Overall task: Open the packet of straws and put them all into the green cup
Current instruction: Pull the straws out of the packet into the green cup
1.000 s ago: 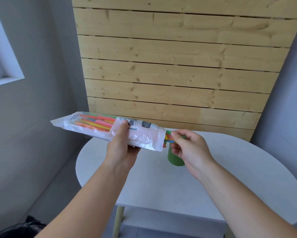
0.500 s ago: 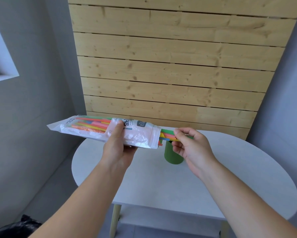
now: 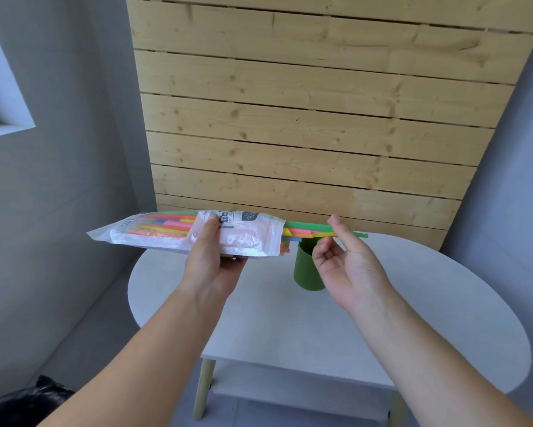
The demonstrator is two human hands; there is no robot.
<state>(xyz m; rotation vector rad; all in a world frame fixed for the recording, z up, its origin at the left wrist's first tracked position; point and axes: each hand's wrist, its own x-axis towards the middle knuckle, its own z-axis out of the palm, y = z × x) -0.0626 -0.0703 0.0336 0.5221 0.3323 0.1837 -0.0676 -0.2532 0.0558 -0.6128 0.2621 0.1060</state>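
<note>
now right hand (image 3: 348,266) pinches straws (image 3: 305,230) jutting from packet (image 3: 250,238)

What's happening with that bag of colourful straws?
A person is getting straws out of a packet. The left hand holds the packet level above the white table. Some straws poke out of its open end, and the right hand is at them with its thumb across them; whether it grips them is unclear. The green cup stands on the table just below, with no straws sticking out of it yet.
</note>
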